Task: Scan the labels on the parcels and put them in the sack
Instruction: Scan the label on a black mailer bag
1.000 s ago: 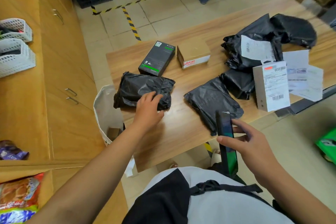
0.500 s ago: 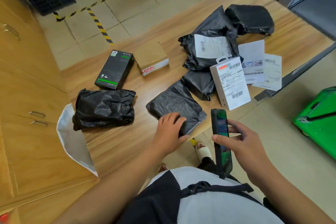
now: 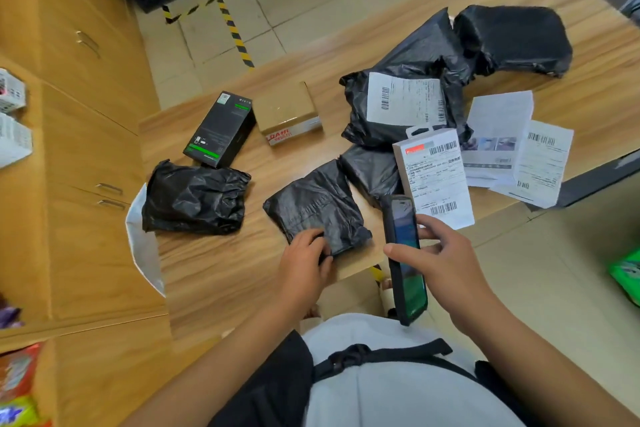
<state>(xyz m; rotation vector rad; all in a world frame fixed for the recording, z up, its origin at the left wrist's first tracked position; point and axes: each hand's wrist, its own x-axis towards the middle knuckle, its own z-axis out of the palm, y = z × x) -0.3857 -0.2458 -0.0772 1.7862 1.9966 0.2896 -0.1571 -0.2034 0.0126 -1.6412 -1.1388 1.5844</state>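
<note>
At lower centre, the left hand curled its fingers over the near edge of a black parcel on the table. The right hand gripped a phone. The sack showed at mid-left. Little seemed done, as many others lay unbagged.

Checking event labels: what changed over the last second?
Left hand left the crumpled black parcel beside the sack, moved right and took hold of the flat black parcel at its near edge. Right hand holds the phone as before; nothing else moved.
</note>
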